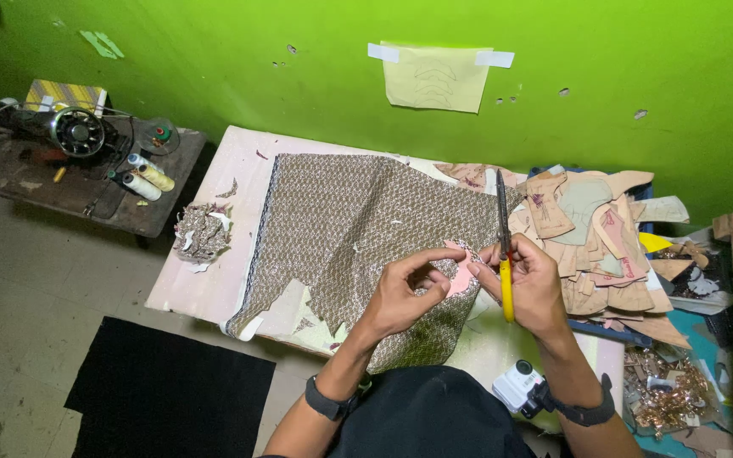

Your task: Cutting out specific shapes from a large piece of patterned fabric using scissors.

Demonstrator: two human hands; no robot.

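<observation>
My left hand (pixel 405 293) pinches a small pink cut-out piece (pixel 460 276) together with the patterned brown fabric (pixel 341 225) that lies spread over the pale table (pixel 218 254). My right hand (pixel 532 284) grips scissors with yellow handles (pixel 505 254), whose dark blades point away from me toward the wall. Both hands meet over the near right part of the fabric. A dark band sits on each wrist.
A heap of tan cardboard pattern pieces (pixel 595 237) lies to the right. Fabric scraps (pixel 201 231) sit at the table's left edge. A sewing machine (pixel 74 129) and thread spools (pixel 146 176) stand on a dark side table. A black mat (pixel 171 390) covers the floor. Paper (pixel 434 78) is taped to the green wall.
</observation>
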